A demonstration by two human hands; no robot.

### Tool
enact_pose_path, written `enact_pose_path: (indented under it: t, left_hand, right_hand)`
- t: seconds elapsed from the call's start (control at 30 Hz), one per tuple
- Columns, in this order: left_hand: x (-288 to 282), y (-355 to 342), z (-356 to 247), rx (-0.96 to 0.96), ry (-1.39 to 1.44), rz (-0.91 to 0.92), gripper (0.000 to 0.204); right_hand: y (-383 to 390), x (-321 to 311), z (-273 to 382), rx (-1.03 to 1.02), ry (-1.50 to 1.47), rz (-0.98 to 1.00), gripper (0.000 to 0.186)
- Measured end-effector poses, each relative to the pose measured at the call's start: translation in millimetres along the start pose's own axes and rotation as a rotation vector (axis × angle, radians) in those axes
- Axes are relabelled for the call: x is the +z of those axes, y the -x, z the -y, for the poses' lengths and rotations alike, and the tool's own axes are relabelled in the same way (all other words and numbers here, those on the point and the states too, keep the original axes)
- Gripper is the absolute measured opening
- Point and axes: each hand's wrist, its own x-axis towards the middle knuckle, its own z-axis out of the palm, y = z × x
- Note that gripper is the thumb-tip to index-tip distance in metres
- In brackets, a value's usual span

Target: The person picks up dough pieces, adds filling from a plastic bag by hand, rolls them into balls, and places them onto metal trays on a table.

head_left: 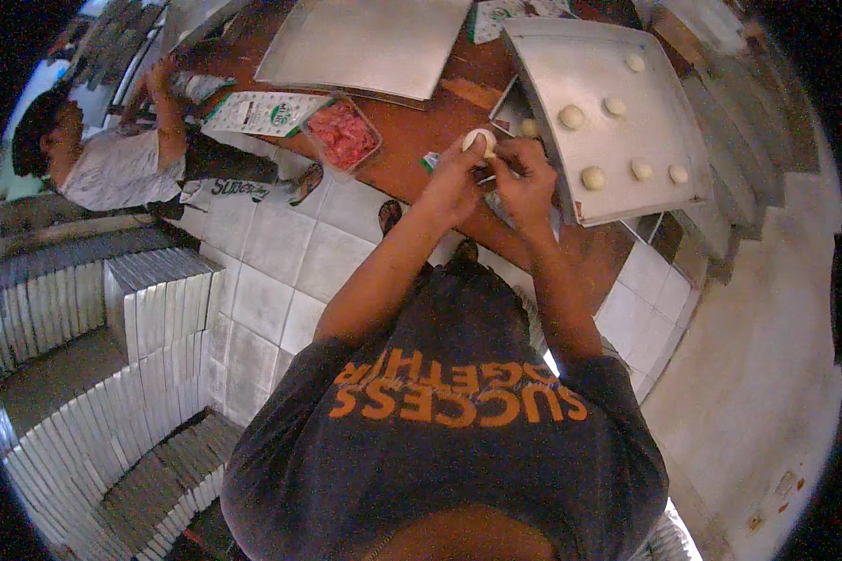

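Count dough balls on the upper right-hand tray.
6 on the metal tray: one toward the far edge, two around mid-tray, three across the near part. Another ball lies just left, uncounted; more may be hidden under the tray.

Pale round balls: eight in view. Six balls point(571, 117) on the right-hand tray point(660, 126); one ball point(478, 142) in the fingers, where two grips meet, left grip point(457, 179) and right grip point(526, 182); one ball point(530, 127) at the lower tray point(509, 110). Large flat metal pieces: one, the upper sheet point(365, 42), any beneath uncounted. Tables: one table point(398, 126). Clear tubs: one tub point(369, 161), its red pieces point(341, 131) too crowded to count. Printed white-and-green wrappers: at least two wrappers point(264, 114). Co-workers: one co-worker point(122, 168).
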Motion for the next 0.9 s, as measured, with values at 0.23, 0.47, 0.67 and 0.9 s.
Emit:
enact_pose_path:
  t: [0.23, 0.47, 0.67, 0.9]
  left_hand:
    - [50.1, -7.5, 64.2, -0.029, -0.046, 0.017, 0.023]
    - [88.0, -3.7, 90.3, -0.184, -0.087, 0.216, 0.022]
    - [93.4, 1.6, 93.1, -0.305, -0.039, 0.294, 0.027]
    - [92.4, 4.4, 83.3, -0.141, 0.008, 0.219, 0.024]
  right_hand:
    - [20.9, -55.2, -8.8, 0.198, 0.086, -0.184, 0.016]
    - [26.7, -114.7, 19.7, 0.063, 0.228, -0.325, 0.019]
    - [39.7, -138.1, 2.4, 0.094, 0.203, -0.365, 0.021]
    - [28.9, -114.3, -0.7, 0.016, 0.257, -0.180, 0.027]
